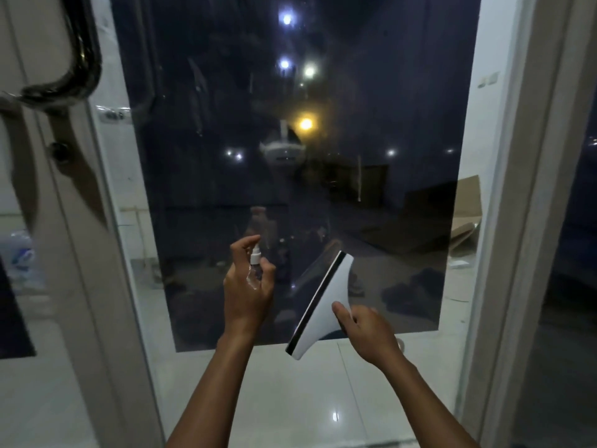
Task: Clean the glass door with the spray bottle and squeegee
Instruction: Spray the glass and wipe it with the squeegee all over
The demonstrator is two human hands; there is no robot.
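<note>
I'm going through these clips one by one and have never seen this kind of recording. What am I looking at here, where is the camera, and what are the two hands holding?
There is no machine here: a person wears one wide-angle camera on the head, looking forward and down, so both arms reach in from the bottom of the picture. They stand close to a glass door, whose dark pane reflects lights and shapes. The left hand grips a small clear spray bottle, with a finger up at its white nozzle, pointed toward the glass. The right hand holds a white squeegee with a black rubber edge, tilted; whether it touches the pane I cannot tell. At the upper left hangs a curved dark door handle. Below is a glossy white tiled floor.
</note>
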